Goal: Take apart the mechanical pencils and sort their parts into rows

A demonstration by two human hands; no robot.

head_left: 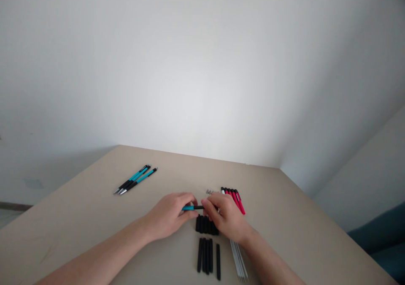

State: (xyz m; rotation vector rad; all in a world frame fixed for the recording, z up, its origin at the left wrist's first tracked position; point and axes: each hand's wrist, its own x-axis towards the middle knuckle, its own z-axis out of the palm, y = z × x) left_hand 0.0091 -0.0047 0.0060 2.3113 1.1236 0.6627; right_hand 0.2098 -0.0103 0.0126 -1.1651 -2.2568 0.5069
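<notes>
My left hand [171,214] is closed around the blue barrel of a pen [188,208], which lies level between both hands. My right hand [225,215] pinches the black section at the pen's other end; its fingers hide the tip. Just below the hands, several short black grips [207,226] lie in a row. Longer thin black tubes [207,255] are lined up nearer to me, one slightly apart. Under and beside my right wrist, several thin white refills [238,257] point toward me.
Several blue-and-black pens [139,178] lie together at the back left of the beige table [177,169]. Red barrels with black ends [234,198] lie beyond my right hand, beside small metal springs [209,191]. A white wall [196,65] borders the table's far edge.
</notes>
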